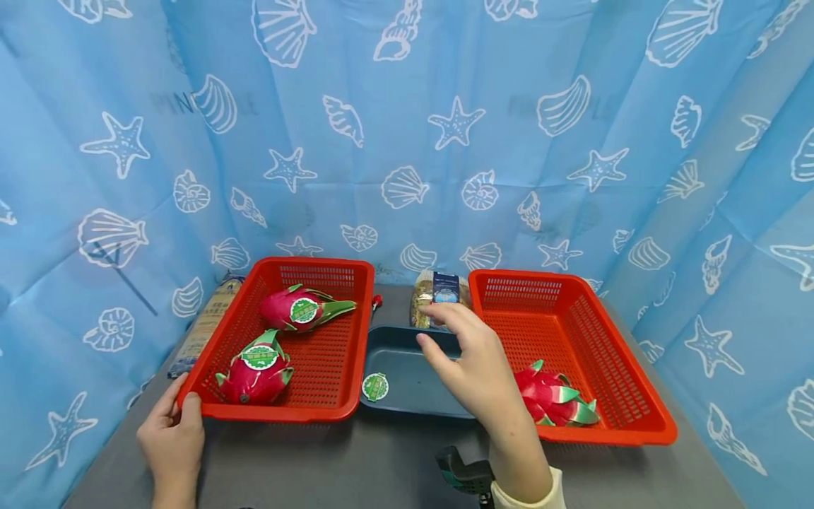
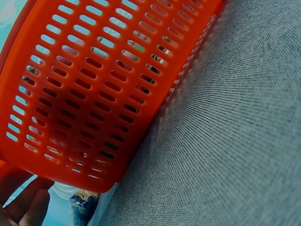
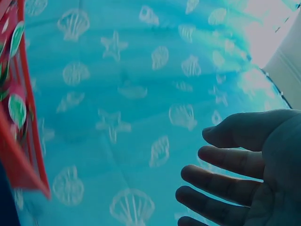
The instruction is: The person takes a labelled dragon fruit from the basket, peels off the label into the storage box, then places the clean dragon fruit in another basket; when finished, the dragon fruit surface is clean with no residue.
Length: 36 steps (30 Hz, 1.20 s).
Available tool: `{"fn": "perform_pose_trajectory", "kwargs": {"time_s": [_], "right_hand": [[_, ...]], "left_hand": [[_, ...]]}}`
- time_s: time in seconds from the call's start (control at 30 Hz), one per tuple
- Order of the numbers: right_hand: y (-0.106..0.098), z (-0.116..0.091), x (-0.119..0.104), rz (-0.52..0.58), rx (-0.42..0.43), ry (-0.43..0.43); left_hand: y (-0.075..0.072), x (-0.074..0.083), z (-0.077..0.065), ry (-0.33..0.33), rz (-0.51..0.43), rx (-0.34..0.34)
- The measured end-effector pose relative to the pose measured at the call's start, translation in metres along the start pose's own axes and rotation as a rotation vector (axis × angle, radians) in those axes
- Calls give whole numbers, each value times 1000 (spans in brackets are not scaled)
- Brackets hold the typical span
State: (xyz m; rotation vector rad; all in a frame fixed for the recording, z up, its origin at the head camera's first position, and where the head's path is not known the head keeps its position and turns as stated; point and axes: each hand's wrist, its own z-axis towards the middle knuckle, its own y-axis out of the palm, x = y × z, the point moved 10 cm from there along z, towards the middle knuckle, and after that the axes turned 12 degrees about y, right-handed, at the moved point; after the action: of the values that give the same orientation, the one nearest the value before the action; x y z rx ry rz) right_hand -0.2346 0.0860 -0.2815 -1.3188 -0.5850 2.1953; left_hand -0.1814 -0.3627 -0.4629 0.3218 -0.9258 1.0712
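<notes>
My left hand (image 1: 173, 438) holds the near left corner of the left red basket (image 1: 280, 412), thumb and fingers at its rim. Seen from the left wrist, the slotted basket wall (image 2: 108, 89) fills much of the view, with fingertips (image 2: 40, 202) at its corner. Two dragon fruits with green-and-white stickers lie in this basket, one near the front (image 1: 254, 382) and one farther back (image 1: 289, 311). Above a dark shallow tray (image 1: 413, 399), my right hand (image 1: 473, 360) hovers with fingers spread and nothing in them. The right wrist view shows that hand (image 3: 235, 174) against the curtain.
Right of the tray stands another red basket (image 1: 636, 382) holding a dragon fruit (image 1: 550, 399) at its front left. A round green sticker (image 1: 375, 387) is on the tray's left side. Behind the tray sits a packaged bag (image 1: 425, 293); another bag (image 1: 206, 325) lies beside the left basket.
</notes>
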Motion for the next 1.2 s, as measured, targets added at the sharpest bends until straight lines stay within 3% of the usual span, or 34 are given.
{"fn": "perform_pose_trajectory", "kwargs": {"time_s": [0.3, 0.57, 0.9, 1.2], "right_hand": [[54, 15, -49, 96, -172, -97], [114, 29, -72, 77, -356, -135], [194, 40, -77, -87, -504, -129], [261, 50, -59, -199, -667, -68]], "left_hand": [[4, 0, 1, 11, -20, -5], [4, 0, 1, 15, -39, 0], [3, -3, -1, -1, -41, -1], [2, 0, -2, 32, -12, 11]]}}
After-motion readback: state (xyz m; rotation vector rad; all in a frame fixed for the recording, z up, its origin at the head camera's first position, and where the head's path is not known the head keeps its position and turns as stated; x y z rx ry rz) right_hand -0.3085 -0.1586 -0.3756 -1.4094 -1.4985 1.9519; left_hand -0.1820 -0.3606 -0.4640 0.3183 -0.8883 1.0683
